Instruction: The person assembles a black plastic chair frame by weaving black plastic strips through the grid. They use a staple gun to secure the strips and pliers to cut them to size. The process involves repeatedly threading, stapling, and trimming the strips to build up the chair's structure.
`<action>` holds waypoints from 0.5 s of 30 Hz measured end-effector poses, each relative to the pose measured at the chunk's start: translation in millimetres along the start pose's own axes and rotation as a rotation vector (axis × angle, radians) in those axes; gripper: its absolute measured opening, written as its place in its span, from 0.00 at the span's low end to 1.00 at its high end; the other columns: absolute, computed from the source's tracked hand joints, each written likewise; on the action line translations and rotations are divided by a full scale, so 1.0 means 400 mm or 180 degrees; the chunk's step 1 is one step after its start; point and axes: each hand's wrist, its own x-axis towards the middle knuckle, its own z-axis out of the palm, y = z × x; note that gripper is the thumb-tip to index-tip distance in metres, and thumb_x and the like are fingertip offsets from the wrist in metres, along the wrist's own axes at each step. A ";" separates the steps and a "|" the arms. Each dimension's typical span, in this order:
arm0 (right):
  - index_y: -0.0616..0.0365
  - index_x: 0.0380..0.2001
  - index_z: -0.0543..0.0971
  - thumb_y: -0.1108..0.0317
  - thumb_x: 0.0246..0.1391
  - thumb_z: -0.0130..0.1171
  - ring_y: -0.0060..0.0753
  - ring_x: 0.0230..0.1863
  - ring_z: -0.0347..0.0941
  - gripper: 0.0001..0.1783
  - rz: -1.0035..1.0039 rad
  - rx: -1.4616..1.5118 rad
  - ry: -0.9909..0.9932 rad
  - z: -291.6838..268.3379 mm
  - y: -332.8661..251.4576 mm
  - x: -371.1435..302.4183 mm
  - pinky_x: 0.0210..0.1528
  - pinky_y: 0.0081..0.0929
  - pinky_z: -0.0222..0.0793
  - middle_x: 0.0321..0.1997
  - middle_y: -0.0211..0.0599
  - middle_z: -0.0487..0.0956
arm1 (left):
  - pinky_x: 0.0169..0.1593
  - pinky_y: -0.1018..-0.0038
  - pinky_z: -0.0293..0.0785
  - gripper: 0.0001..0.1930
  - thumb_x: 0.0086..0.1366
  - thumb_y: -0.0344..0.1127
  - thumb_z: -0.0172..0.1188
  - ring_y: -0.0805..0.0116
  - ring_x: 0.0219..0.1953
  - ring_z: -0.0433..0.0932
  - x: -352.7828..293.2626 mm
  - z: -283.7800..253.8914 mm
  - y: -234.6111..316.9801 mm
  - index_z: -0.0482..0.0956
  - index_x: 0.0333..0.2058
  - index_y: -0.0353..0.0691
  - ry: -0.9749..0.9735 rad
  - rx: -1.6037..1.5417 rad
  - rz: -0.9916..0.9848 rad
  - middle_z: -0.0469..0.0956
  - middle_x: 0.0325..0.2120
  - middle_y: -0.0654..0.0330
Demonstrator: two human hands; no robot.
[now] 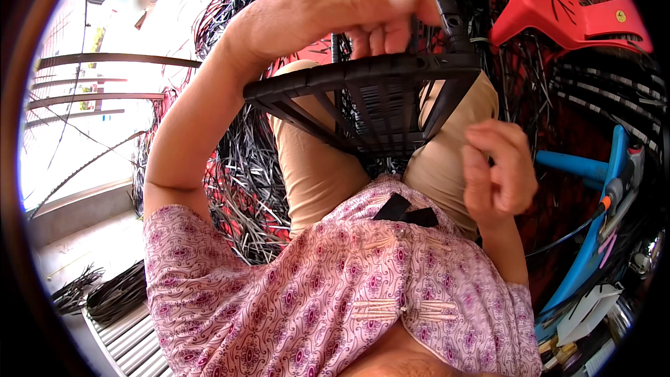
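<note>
A black frame (363,78), wrapped and woven with flat black strips, stands tilted between my knees. My left hand (342,10) arches over its top from the left, its index finger against the upright bar (450,24) and the other fingers curled down inside. To the right of the frame, my right hand (499,171) is raised above my thigh with its fingers curled together. Whatever it may pinch is too small or too blurred to make out. Two short black strip pieces (406,212) lie on my shirt at the lap.
Tangled black strips (244,160) cover the red floor on the left. A red plastic stool (544,7) lies at the far right. Beside me on the right are a blue plastic piece (593,237), a tool with a cable (618,188) and a white container (590,314). A slatted bench (129,338) stands lower left.
</note>
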 end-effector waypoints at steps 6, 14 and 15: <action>0.61 0.37 0.82 0.77 0.53 0.66 0.36 0.29 0.79 0.07 0.0390 0.0254 -0.0350 0.072 0.017 -0.010 0.31 0.29 0.73 0.31 0.38 0.82 | 0.43 0.69 0.76 0.34 0.69 0.59 0.57 0.65 0.38 0.82 -0.105 0.030 0.057 0.73 0.60 0.36 0.0436 0.1678 -0.0402 0.81 0.37 0.54; 0.61 0.42 0.84 0.69 0.62 0.61 0.17 0.30 0.77 0.09 0.2415 0.1288 -0.0051 0.085 0.048 -0.135 0.32 0.16 0.69 0.31 0.30 0.83 | 0.33 0.61 0.74 0.23 0.60 0.56 0.68 0.53 0.29 0.81 -0.043 0.190 0.016 0.84 0.45 0.44 0.1973 0.3840 -0.0004 0.82 0.29 0.53; 0.61 0.43 0.85 0.68 0.63 0.61 0.15 0.31 0.76 0.10 0.2696 0.1596 0.0115 0.076 0.036 -0.121 0.33 0.14 0.69 0.31 0.28 0.83 | 0.33 0.61 0.74 0.23 0.60 0.56 0.68 0.53 0.29 0.81 -0.043 0.180 0.031 0.84 0.45 0.44 0.2009 0.3803 -0.0001 0.82 0.29 0.53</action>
